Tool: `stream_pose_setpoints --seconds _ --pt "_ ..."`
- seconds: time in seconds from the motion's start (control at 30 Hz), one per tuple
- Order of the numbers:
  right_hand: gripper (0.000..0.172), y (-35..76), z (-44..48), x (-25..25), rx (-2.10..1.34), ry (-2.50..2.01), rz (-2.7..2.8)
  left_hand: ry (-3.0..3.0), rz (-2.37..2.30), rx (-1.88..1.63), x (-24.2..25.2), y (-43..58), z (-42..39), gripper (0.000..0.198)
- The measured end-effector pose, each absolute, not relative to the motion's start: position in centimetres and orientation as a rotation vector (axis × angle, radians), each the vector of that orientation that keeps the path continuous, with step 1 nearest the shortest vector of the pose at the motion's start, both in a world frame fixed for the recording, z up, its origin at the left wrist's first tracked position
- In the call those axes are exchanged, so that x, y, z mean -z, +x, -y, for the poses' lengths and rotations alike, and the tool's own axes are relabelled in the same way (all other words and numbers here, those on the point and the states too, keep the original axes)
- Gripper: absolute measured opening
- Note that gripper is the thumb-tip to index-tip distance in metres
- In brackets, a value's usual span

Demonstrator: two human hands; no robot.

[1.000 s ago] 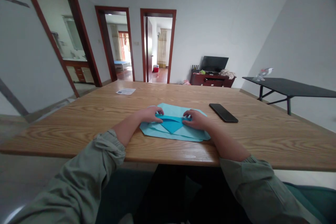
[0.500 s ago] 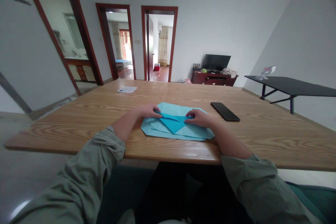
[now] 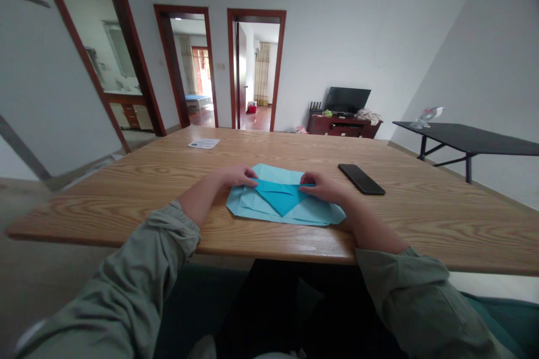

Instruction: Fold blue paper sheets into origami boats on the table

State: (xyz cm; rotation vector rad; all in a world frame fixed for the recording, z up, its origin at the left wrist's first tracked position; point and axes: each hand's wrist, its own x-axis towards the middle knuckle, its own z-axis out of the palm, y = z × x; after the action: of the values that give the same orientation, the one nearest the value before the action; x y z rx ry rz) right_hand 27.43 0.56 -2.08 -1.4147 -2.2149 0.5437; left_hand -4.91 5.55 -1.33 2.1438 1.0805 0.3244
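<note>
A darker blue piece of folded paper (image 3: 283, 200), with a point toward me, lies over a larger light blue folded sheet (image 3: 269, 173) on the wooden table. My left hand (image 3: 239, 176) pinches the blue paper's left end between thumb and fingers. At the opposite end, my right hand (image 3: 319, 186) has its thumb and fingers closed on the same paper. Both hands rest above the light blue sheet, whose cut corners show at left and right. Fingertips behind the upper fold are partly hidden.
Right of the paper lies a black phone (image 3: 361, 179). A small printed card (image 3: 204, 143) is farther back on the left of the wooden table (image 3: 143, 202). Beyond it stand a black folding table (image 3: 471, 136) and a television (image 3: 347, 100) on a cabinet.
The blue paper's point has shifted slightly right and its upper band looks flatter and straighter. My right hand has moved a little to the right; my left hand has shifted slightly left.
</note>
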Motion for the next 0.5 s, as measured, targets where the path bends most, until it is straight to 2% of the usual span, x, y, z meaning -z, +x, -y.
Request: stream_pose_setpoints --seconds 0.13,0.3,0.5 --pt "0.034 27.6 -0.7 1.8 -0.598 -1.368 2.04 2.132 -1.092 -0.461 1.0 -5.3 -5.8 0.044" --pt "0.038 27.4 -0.5 1.0 -0.662 -1.269 1.843 2.084 -1.075 -0.789 0.3 -5.2 -5.6 0.042" --pt "0.035 27.7 -1.5 1.4 -0.567 -1.218 1.69 1.963 -1.023 -1.132 -0.4 -4.1 -4.9 0.036"
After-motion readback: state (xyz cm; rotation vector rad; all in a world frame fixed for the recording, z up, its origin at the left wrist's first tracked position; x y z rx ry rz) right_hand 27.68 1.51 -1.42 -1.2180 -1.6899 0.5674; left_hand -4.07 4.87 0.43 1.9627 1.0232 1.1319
